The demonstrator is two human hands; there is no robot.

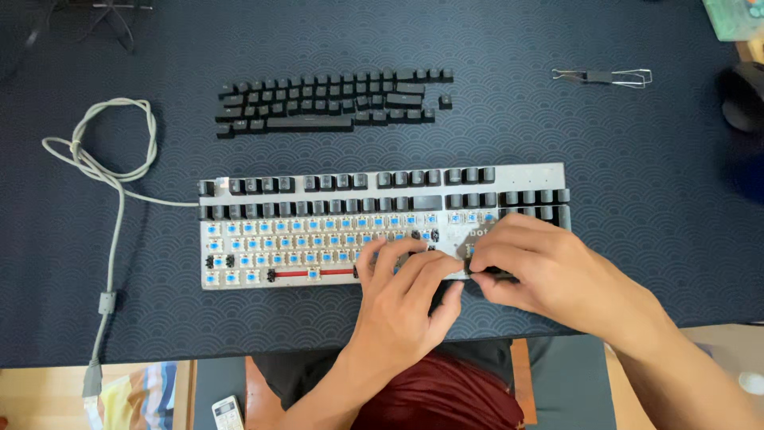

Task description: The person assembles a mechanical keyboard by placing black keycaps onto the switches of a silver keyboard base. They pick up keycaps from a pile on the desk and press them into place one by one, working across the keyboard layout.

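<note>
A silver mechanical keyboard (239,239) lies on a dark patterned desk mat (557,135). Its top two rows still carry black keycaps; the lower rows show bare blue switches and a red stabiliser bar. My left hand (402,295) rests over the keyboard's lower middle edge, fingers curled on the plate. My right hand (541,267) covers the lower right part, fingers pinched near the edge; what they grip is hidden. Removed black keycaps (330,99) lie in ordered rows farther back.
A wire keycap puller (602,76) lies at the back right. The grey keyboard cable (111,159) loops at the left and runs off the front edge. A dark mouse (744,99) sits at the far right. A white remote (228,412) lies below the desk.
</note>
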